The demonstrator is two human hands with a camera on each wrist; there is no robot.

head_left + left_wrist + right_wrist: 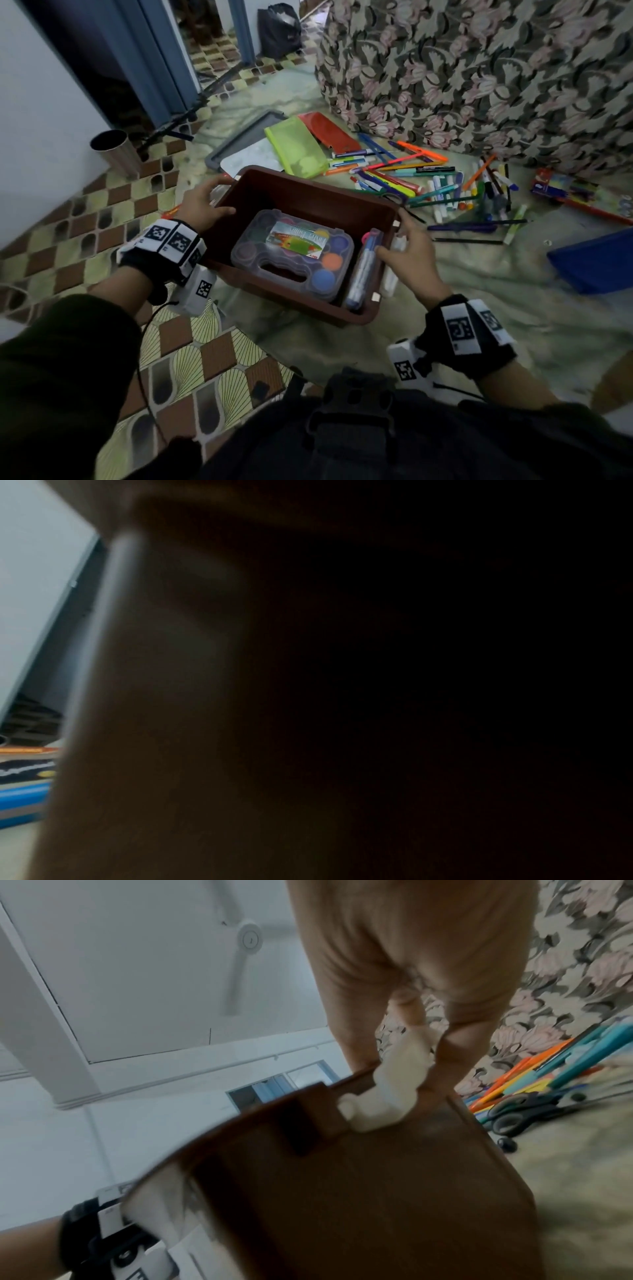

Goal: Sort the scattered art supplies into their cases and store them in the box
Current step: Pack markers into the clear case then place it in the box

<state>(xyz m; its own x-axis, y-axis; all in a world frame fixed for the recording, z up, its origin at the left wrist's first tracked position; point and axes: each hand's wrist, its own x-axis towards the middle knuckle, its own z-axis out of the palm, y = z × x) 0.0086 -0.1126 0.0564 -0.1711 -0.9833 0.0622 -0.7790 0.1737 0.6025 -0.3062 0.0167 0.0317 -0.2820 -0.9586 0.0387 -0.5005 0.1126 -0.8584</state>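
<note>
The brown box [301, 202] sat on the floor in front of you, its long axis running from near left to far right across the head view, open side up. Inside it the clear paint case [293, 255] lay flat with its handle cutout toward you, and a slim case of markers [364, 270] stood on edge against the box's right wall, its length running toward and away from you. Your left hand [202, 204] gripped the box's far left rim, fingers curled over the edge; your right hand [411, 253] gripped the right rim, fingers hooked over it beside a white latch [387, 1096]. Your right wrist view alone showed that latch close up, with fingers [459, 1053] either side of it, plus black scissors [524, 1112] on the floor beyond the box. Your left wrist view was almost wholly dark, so it could not tell you how that hand lay. Past the box, the head view showed a green pouch [296, 150], a red pouch [329, 132], and loose pens and markers [442, 185] scattered across the cloth by the floral fabric [496, 68].
</note>
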